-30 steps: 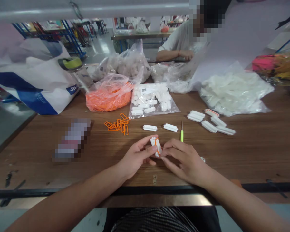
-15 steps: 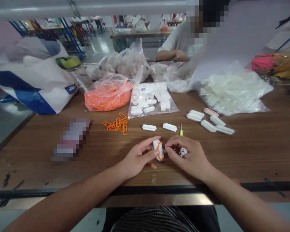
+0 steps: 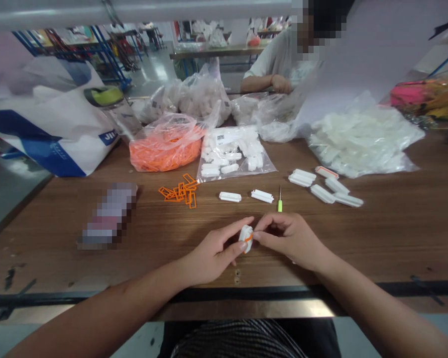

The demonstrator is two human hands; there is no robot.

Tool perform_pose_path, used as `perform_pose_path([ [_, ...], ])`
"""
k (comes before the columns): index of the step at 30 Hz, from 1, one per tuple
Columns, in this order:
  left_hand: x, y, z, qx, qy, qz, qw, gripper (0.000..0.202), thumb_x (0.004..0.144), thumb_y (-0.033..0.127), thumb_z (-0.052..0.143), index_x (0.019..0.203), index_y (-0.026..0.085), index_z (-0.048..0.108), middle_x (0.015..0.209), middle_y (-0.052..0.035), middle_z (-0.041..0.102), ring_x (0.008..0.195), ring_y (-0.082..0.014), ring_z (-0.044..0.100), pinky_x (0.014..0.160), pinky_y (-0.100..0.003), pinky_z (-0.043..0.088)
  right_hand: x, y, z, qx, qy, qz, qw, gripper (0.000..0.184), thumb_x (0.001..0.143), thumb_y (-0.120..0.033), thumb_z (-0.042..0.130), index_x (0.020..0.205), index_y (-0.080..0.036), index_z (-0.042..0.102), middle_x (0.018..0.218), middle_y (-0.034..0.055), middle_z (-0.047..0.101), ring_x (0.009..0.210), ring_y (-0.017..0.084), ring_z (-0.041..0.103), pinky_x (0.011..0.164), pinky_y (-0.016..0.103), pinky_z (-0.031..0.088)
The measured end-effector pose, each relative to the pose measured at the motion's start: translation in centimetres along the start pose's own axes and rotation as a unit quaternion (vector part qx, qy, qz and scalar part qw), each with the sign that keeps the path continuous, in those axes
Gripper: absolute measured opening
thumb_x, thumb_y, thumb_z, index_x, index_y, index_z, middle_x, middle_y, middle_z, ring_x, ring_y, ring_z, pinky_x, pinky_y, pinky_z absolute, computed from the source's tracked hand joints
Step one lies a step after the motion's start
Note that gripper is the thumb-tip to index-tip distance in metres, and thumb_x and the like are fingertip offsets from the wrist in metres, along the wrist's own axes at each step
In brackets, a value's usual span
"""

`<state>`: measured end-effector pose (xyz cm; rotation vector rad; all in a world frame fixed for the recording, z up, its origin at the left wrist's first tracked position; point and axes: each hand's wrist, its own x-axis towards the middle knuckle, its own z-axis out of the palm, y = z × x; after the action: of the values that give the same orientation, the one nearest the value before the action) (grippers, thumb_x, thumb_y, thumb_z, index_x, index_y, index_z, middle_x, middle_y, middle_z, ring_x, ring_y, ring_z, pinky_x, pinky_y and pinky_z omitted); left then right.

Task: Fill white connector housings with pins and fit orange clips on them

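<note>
My left hand [image 3: 216, 251] is closed around a small white plastic part [image 3: 246, 232], thumb in front and fingers behind. Across the face of that part runs a thin orange rectangular ring [image 3: 248, 238], bent and sitting askew. At its right edge, the thumb and forefinger of my right hand [image 3: 289, 238] are pinched together against the ring. A screwdriver [image 3: 280, 205] with a bright green handle lies just beyond my right hand. Two more white parts, a left one [image 3: 230, 197] and a right one [image 3: 262, 196], lie farther back. Loose orange rings [image 3: 181, 191] form a small heap to the left.
Behind stand a bag of orange rings [image 3: 166, 149], a clear bag of white parts [image 3: 229, 149] and a bulky bag of whitish pieces [image 3: 362, 139]. Several white parts [image 3: 323, 193] lie at right. A blurred-out flat object [image 3: 110, 214] is at left. A person [image 3: 272, 69] sits opposite.
My right fingertips have come left onto the orange ring. The white part has turned in my left hand and dropped slightly. Small white bits seen beneath my right hand are now hidden.
</note>
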<state>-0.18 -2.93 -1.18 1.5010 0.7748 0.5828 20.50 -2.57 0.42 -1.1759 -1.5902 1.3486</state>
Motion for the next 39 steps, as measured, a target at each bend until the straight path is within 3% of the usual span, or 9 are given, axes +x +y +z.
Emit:
perform_pose_path([
  [4,0.0,0.4,0.1,-0.005,-0.008,-0.023,1.000,0.051,0.095,0.035,0.048,0.144,0.025,0.040,0.113,-0.0104,0.061,0.076,-0.0139,0.055,0.061,-0.025,0.054,0.3,0.3,0.2,0.057,-0.042,0.024,0.997,0.019,0.077,-0.031,0.070,0.069,-0.017,0.060,0.054,-0.0037,0.060,0.045,0.006,0.048,0.042,0.018,0.038],
  [6,0.1,0.4,0.1,-0.030,-0.007,-0.029,0.999,0.052,0.094,0.036,0.048,0.144,0.024,0.040,0.110,-0.0106,0.061,0.076,-0.0143,0.055,0.059,-0.025,0.053,0.3,0.1,0.3,0.048,-0.032,0.011,0.998,0.019,0.080,-0.031,0.067,0.071,-0.017,0.060,0.055,-0.0030,0.062,0.045,0.006,0.050,0.042,0.018,0.040],
  [9,0.3,0.4,0.1,-0.076,-0.003,-0.030,0.997,0.052,0.093,0.037,0.050,0.143,0.023,0.044,0.107,-0.0103,0.060,0.073,-0.0134,0.055,0.055,-0.022,0.052,0.0,-0.3,0.6,-0.022,0.012,-0.065,0.998,0.016,0.086,-0.028,0.060,0.075,-0.017,0.064,0.062,-0.0006,0.067,0.054,0.009,0.059,0.051,0.021,0.047],
  [13,0.4,0.2,-0.1,-0.120,0.008,-0.051,0.991,0.049,0.093,0.038,0.052,0.140,0.024,0.047,0.107,-0.0099,0.059,0.071,-0.0121,0.056,0.052,-0.019,0.051,-0.4,-0.7,0.7,-0.146,0.048,-0.181,0.971,0.011,0.084,-0.021,0.059,0.084,-0.019,0.070,0.071,0.0006,0.070,0.061,0.011,0.062,0.058,0.024,0.048],
  [15,0.4,0.0,-0.3,-0.137,0.013,-0.060,0.989,0.049,0.092,0.038,0.053,0.139,0.025,0.048,0.110,-0.0100,0.059,0.075,-0.0135,0.057,0.054,-0.021,0.053,-0.5,-0.6,0.8,-0.180,0.049,-0.205,0.961,0.012,0.083,-0.019,0.059,0.086,-0.020,0.071,0.074,0.0009,0.070,0.063,0.011,0.063,0.060,0.024,0.049],
  [23,0.7,-0.3,-0.7,-0.233,0.009,-0.082,0.969,0.047,0.090,0.035,0.060,0.135,0.025,0.052,0.101,-0.0090,0.062,0.077,-0.0145,0.061,0.059,-0.024,0.056,-0.4,0.1,1.1,-0.182,0.087,-0.157,0.967,0.014,0.083,-0.021,0.060,0.089,-0.022,0.073,0.075,-0.0008,0.074,0.061,0.011,0.066,0.059,0.025,0.052],
  [29,0.8,-0.3,-1.0,-0.315,0.014,-0.091,0.945,0.045,0.086,0.035,0.066,0.128,0.023,0.058,0.092,-0.0070,0.064,0.072,-0.0140,0.065,0.058,-0.023,0.057,-0.4,0.3,1.5,-0.204,0.071,-0.212,0.953,0.022,0.087,-0.019,0.055,0.099,-0.024,0.073,0.077,0.0005,0.071,0.065,0.012,0.064,0.060,0.026,0.052],
  [35,0.9,-0.2,-1.0,-0.343,0.029,-0.101,0.933,0.045,0.084,0.035,0.068,0.125,0.020,0.058,0.087,-0.0057,0.063,0.069,-0.0129,0.063,0.056,-0.022,0.056,-0.6,0.7,1.8,-0.330,0.075,-0.326,0.883,0.019,0.087,-0.015,0.055,0.098,-0.017,0.070,0.085,0.0066,0.072,0.072,0.015,0.064,0.064,0.030,0.054],
  [39,1.0,0.0,-0.7,-0.315,0.057,-0.112,0.941,0.044,0.083,0.036,0.069,0.122,0.020,0.059,0.091,-0.0046,0.062,0.070,-0.0118,0.063,0.058,-0.022,0.056,-0.9,0.5,1.9,-0.379,0.055,-0.346,0.856,0.015,0.085,-0.015,0.056,0.092,-0.016,0.069,0.084,0.0063,0.069,0.073,0.017,0.061,0.062,0.031,0.051],
])
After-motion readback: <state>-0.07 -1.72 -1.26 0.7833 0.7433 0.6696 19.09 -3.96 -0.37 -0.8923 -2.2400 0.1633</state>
